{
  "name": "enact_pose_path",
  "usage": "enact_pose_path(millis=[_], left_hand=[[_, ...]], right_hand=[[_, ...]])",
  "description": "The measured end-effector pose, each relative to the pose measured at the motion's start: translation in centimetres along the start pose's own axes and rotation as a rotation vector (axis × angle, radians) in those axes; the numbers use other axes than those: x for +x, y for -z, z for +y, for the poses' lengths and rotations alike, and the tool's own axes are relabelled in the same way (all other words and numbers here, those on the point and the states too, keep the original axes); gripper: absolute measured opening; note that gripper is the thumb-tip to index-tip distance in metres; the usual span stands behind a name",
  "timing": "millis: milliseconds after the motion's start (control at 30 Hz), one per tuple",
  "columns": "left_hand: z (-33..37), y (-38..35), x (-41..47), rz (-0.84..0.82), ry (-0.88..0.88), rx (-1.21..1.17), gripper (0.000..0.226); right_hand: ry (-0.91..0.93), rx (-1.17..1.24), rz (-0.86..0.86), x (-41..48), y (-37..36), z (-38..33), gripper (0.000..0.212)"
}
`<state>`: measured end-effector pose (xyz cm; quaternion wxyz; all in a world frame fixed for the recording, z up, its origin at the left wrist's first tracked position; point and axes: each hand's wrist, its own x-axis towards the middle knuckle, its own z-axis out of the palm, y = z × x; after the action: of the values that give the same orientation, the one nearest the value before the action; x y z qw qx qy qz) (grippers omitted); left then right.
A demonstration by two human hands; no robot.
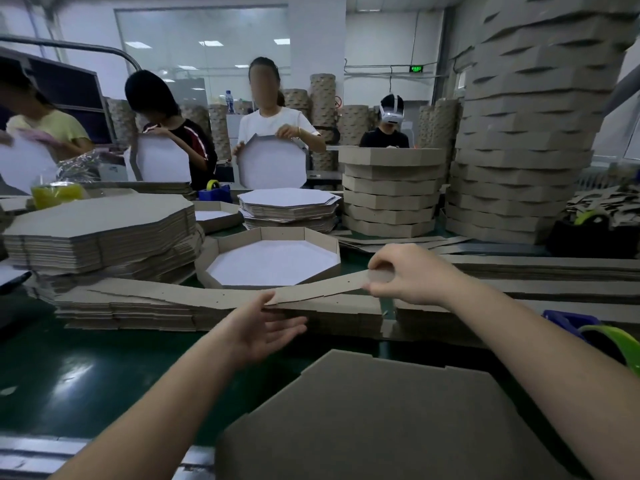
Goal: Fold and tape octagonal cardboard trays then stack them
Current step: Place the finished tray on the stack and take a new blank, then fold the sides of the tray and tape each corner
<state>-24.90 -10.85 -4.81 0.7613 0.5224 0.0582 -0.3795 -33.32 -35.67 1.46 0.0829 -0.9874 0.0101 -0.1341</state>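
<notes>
We note the right hand (410, 276) pinching one end of a long brown cardboard strip (322, 289), fingers (378, 262) curled over the top and thumb beneath. The strip is lifted off the pile of like strips (166, 303) that lies across the green desk (86, 368). The left hand (259, 329) is released: its fingers (291, 323) are spread and relaxed under the strip's middle, and only the thumb tip meets the strip's lower edge. Just behind the pile sits one folded octagonal tray (325, 249), walls upright and white floor facing up. Nearest us, a flat brown octagonal blank (381, 417) lies on the desk between the forearms. To the left we log a thick stack of flat blanks (100, 230). Right of centre stands a short stack of finished trays (391, 192), and beside it a much taller stack (526, 133). A blue tape dispenser (571, 322) with a green roll sits at the right edge. Other people across the desk hold white-faced blanks.
</notes>
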Motion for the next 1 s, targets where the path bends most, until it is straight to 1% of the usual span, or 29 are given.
enact_pose_path(millis=[67, 100, 167, 200, 267, 333, 433, 500, 600, 700, 767, 800, 900, 967, 1000], left_hand=[[0.9, 1.2, 0.9, 0.114, -0.085, -0.287, 0.036], [1.2, 1.6, 1.1, 0.184, -0.133, -0.357, 0.035], [1.7, 1.9, 1.5, 0.295, -0.205, -0.397, 0.037], [1.8, 1.9, 1.7, 0.322, -0.237, -0.4, 0.037], [2.0, 1.9, 1.6, 0.36, -0.29, -0.414, 0.03], [2.4, 1.8, 1.5, 0.39, -0.334, -0.382, 0.02], [3.0, 2.2, 1.6, 0.359, -0.387, -0.278, 0.007], [3.6, 2.6, 1.6, 0.333, -0.441, -0.292, 0.002], [4.4, 2.9, 1.6, 0.272, -0.502, -0.348, 0.014], [5.2, 2.7, 1.1, 0.209, -0.56, -0.311, 0.029], [5.7, 2.6, 0.8, 0.207, -0.618, -0.296, 0.041], [5.9, 2.5, 0.5, 0.221, -0.653, -0.301, 0.043], [6.4, 1.7, -1.0, 0.269, -0.755, -0.31, 0.034], [6.6, 0.4, -2.5, 0.245, -0.837, -0.254, 0.027], [6.7, -0.4, -3.2, 0.205, -0.875, -0.224, 0.027]], right_hand=[[-0.009, 0.039, 0.011, -1.1, 1.2, 0.3, 0.047], [-0.011, 0.057, 0.009, -1.6, 1.7, 0.5, 0.046], [-0.012, 0.086, -0.003, -2.5, 2.3, 0.9, 0.044], [-0.013, 0.1, -0.007, -2.9, 2.5, 1.2, 0.042], [-0.01, 0.142, -0.025, -3.7, 2.6, 1.9, 0.039], [-0.005, 0.169, -0.089, -4.4, 2.5, 2.6, 0.04], [-0.023, 0.127, -0.257, -5.2, 2.3, 3.4, 0.045], [-0.059, 0.12, -0.36, -5.6, 2.0, 3.8, 0.05], [-0.142, 0.164, -0.434, -6.0, 1.9, 4.2, 0.049], [-0.202, 0.251, -0.482, -6.5, 2.4, 4.7, 0.039], [-0.242, 0.329, -0.52, -7.0, 2.9, 5.2, 0.032], [-0.255, 0.342, -0.54, -7.1, 3.1, 5.4, 0.031], [-0.275, 0.306, -0.579, -7.4, 3.3, 5.7, 0.03], [-0.283, 0.277, -0.59, -7.6, 3.6, 5.6, 0.026], [-0.285, 0.265, -0.611, -7.8, 3.8, 5.5, 0.025]])
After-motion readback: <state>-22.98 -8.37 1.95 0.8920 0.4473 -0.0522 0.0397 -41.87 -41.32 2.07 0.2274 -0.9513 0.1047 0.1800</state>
